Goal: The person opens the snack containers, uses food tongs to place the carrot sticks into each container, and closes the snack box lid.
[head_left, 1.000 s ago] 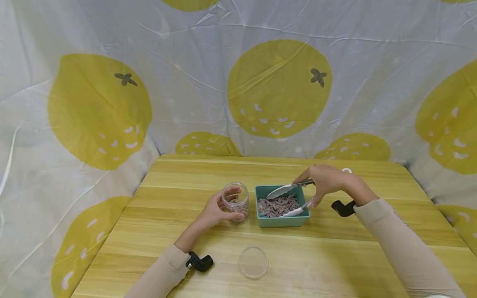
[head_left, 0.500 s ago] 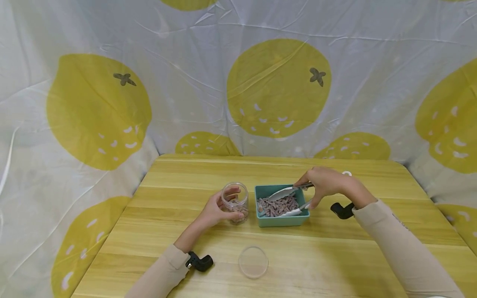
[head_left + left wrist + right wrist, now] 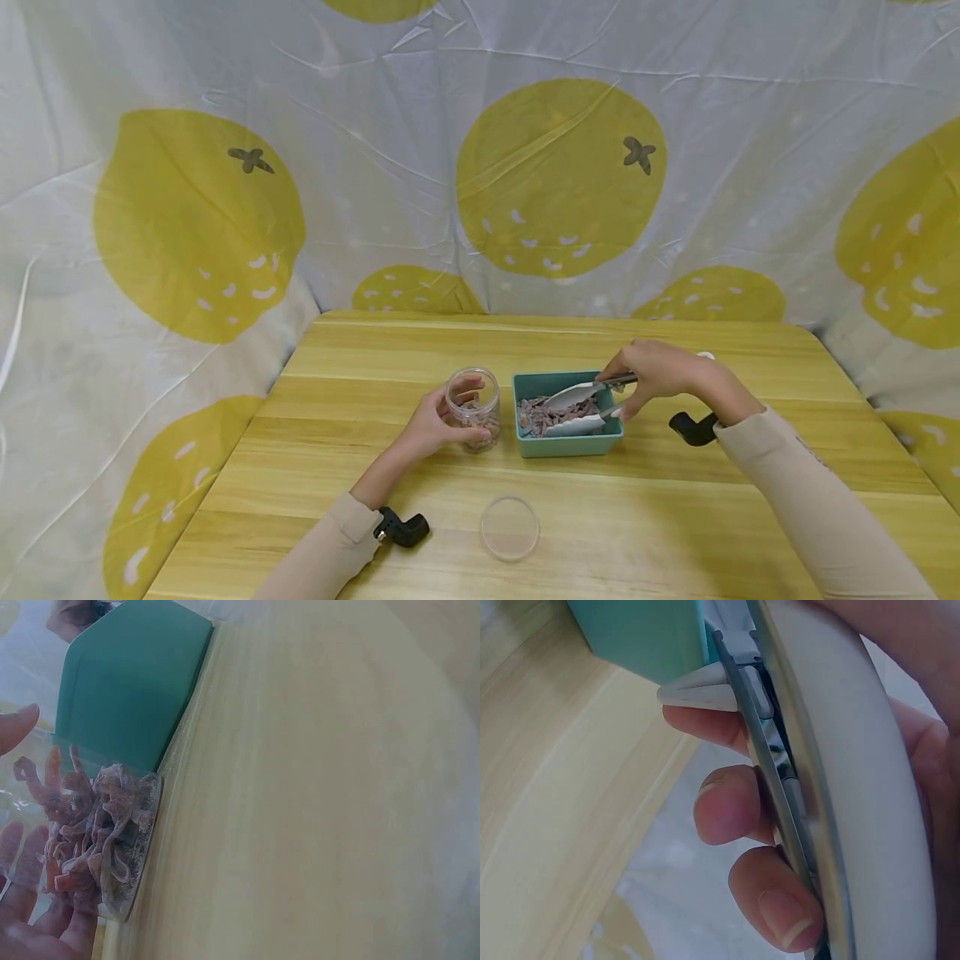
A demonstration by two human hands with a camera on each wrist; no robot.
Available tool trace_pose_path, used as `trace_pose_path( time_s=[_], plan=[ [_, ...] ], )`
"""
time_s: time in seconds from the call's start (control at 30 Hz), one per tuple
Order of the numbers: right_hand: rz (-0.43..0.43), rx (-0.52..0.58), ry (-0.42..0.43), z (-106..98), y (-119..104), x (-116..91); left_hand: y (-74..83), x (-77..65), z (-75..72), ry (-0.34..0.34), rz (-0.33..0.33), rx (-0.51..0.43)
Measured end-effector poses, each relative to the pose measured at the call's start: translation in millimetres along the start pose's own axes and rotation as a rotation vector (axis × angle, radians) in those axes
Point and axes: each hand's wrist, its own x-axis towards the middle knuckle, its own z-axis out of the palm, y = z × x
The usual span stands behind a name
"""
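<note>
My left hand (image 3: 429,425) grips a clear round jar (image 3: 496,410) that stands upright on the table, its mouth uncovered. Brownish-purple dried strips (image 3: 94,832) fill its lower part. Beside the jar, to its right, sits a teal rectangular box (image 3: 567,447) with more such strips (image 3: 534,415) inside. My right hand (image 3: 663,371) holds tongs (image 3: 576,427) over the box's right side, fingers wrapped round the handles (image 3: 855,772). The white tong heads lie among the strips, spread apart, with their tips partly sunk in.
A thin clear round lid (image 3: 510,560) lies on the wooden table (image 3: 360,350) in front of the box. Black camera mounts (image 3: 405,528) sit at both wrists. A lemon-print curtain (image 3: 375,167) hangs behind the table and at both sides.
The tong heads have drawn nearer each other and sunk lower into the strips. My right hand has dropped slightly; my left hand and the jar stay in place.
</note>
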Motion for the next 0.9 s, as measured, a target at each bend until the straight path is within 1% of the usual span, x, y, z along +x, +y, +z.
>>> trace_pose_path(
  time_s=[0.2, 0.33, 0.7, 0.9],
  plan=[
    [0.001, 0.037, 0.0, 1.5, -1.6, -1.0, 1.2, -0.8, 0.4, -0.002, -0.002, -0.002],
    [-0.005, 0.038, 0.007, 2.7, -1.5, -0.9, 1.0, -0.8, 0.1, -0.001, 0.01, 0.003],
    [-0.002, 0.051, -0.003, 1.0, -6.5, -2.1, -0.5, 0.0, 0.2, -0.002, 0.008, -0.024],
    [-0.008, 0.066, 0.01, -2.2, -6.0, -2.5, -0.8, 0.0, -0.1, -0.001, 0.01, -0.028]
  ],
)
